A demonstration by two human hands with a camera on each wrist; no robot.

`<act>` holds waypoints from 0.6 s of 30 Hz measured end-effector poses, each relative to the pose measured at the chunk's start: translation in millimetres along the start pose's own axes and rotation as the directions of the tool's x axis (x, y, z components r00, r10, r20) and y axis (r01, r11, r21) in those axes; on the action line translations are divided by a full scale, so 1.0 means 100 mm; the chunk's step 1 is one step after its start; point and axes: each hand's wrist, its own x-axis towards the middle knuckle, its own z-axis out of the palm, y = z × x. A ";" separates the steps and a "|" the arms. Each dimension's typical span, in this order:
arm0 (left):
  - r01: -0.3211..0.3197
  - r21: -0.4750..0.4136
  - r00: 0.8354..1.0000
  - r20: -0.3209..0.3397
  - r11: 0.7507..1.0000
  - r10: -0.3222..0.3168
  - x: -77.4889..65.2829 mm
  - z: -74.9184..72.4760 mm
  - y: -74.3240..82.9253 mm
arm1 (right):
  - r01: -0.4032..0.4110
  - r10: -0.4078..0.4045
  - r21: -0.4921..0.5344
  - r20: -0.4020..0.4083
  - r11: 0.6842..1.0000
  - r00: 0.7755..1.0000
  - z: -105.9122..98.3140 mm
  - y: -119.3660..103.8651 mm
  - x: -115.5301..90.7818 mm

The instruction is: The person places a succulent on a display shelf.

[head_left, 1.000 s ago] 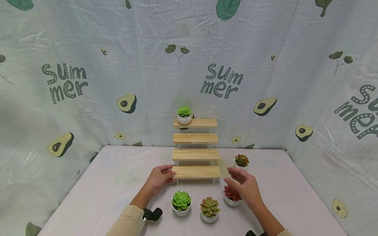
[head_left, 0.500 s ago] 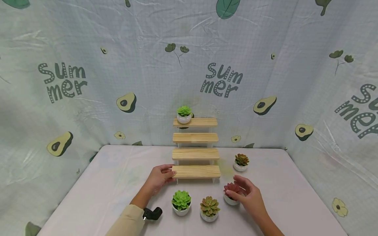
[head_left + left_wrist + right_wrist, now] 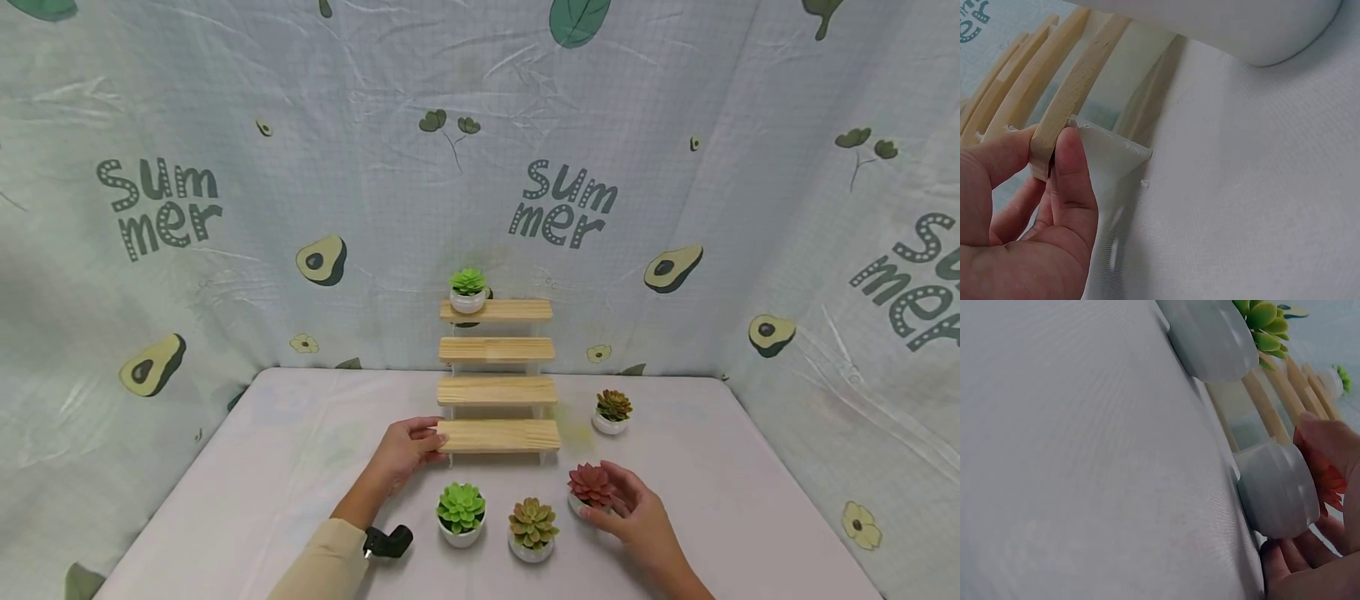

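Note:
A four-tier wooden plant stand [image 3: 498, 392] with clear side supports stands on the table. My left hand [image 3: 403, 454] pinches the left end of its lowest step [image 3: 1075, 87], thumb on one face and fingers on the other. At the front right, a potted red succulent [image 3: 590, 483] in a white pot [image 3: 1279, 490] sits on the table. My right hand [image 3: 637, 512] holds this pot from its right side, the thumb on the near side and the fingers behind. Part of the red leaves is hidden by the hand in the right wrist view.
In front of the stand are a bright green succulent [image 3: 461, 508] and an orange-green succulent [image 3: 532, 525], both in white pots. A brown-orange succulent [image 3: 613, 406] stands right of the stand. Another green succulent [image 3: 468, 283] sits on the top step. A printed curtain [image 3: 390, 208] hangs behind.
My right hand has lowered from above the red succulent to its right side, its fingers closing round the pot. The left hand keeps its grip on the lowest step.

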 end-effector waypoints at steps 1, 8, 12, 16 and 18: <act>0.002 -0.002 1.000 0.000 1.000 -0.002 0.00 0.00 0.00 | 0.000 0.000 0.003 0.005 1.000 1.000 0.00 0.00 0.00; -0.013 -0.029 1.000 0.022 0.999 0.013 -0.02 -0.01 0.02 | -0.001 -0.002 0.074 0.036 0.997 0.999 0.01 0.01 -0.01; -0.008 -0.034 1.000 0.024 0.999 0.008 -0.02 -0.01 0.02 | -0.008 0.004 0.094 0.040 0.996 0.999 0.01 0.02 -0.02; -0.002 -0.031 1.000 0.019 1.000 0.003 0.01 -0.01 0.00 | -0.002 -0.001 0.070 0.041 0.998 0.999 0.01 0.04 0.00; 0.000 -0.029 1.000 0.017 1.000 0.001 0.02 -0.01 -0.01 | -0.005 0.003 0.056 0.037 0.998 0.999 0.01 0.05 0.00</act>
